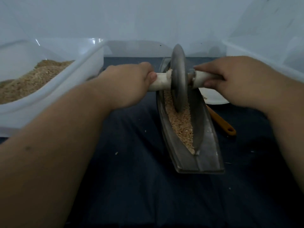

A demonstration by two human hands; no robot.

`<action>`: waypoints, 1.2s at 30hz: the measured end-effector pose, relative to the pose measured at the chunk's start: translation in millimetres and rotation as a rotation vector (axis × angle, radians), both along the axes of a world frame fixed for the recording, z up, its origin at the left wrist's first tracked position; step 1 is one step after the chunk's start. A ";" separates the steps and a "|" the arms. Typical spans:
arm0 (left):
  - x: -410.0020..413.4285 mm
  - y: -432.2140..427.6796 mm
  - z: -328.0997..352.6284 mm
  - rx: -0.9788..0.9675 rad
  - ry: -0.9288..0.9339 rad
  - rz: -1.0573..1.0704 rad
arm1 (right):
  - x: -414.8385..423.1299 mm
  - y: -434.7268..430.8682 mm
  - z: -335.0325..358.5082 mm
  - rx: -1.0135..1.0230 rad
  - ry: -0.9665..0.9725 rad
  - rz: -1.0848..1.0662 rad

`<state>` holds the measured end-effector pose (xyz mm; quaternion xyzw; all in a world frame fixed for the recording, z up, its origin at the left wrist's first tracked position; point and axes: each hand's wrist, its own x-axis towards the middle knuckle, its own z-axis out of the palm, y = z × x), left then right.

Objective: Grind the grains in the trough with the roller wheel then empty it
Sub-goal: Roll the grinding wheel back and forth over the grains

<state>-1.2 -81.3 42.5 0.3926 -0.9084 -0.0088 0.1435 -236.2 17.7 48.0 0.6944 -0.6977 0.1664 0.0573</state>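
1. Well to the left of the fingers (153, 76), a clear bin (77, 74) holds a heap of tan meal. Whether that meal came from this trough cannot be told.
2. The left hand (131, 83) grips the left end of the wheel's white-wrapped axle (162, 81), its fingers curled round it and the thumb lying along the top.
3. Between the two sets of fingers, the wheel (178, 76) stands upright on its edge in the far half of the trough (209, 145). Its rim is sunk into the grains (181, 125).
4. From under the wheel toward the near tip of the trough, the grains lie in a narrow band along the groove. They look cracked but coarse and not fine, so I judge the grinding under way and not finished.
5. The right hand (230, 79) grips the right end of the axle, its fingers wrapped over and under it.
6. Just below the right fingers, a white plate (212, 98) lies beside the trough and is partly hidden by the hand. Nearer than it, an orange handle (222, 124) lies on the dark cloth (131, 162).
7. A few stray grains dot the cloth left of the trough.
8. What is left, by my reading, is more passes along the groove, then lifting the wheel out and tipping the trough empty. None of the emptying has begun.
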 end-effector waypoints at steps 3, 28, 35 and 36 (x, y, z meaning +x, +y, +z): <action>-7.9 -5.5 -10.5 -0.186 0.031 0.063 | 4.5 -20.9 -9.2 -0.061 0.003 -0.084; -12.6 -23.3 -18.4 -0.405 -0.023 0.058 | -15.0 -14.9 -12.6 -0.018 0.059 0.063; -19.2 -22.9 -14.4 -0.454 -0.097 0.141 | -9.9 -24.1 -18.0 -0.083 0.241 -0.051; -15.4 -21.0 -10.2 -0.385 -0.136 0.119 | -7.0 -20.3 -14.2 -0.043 0.286 -0.048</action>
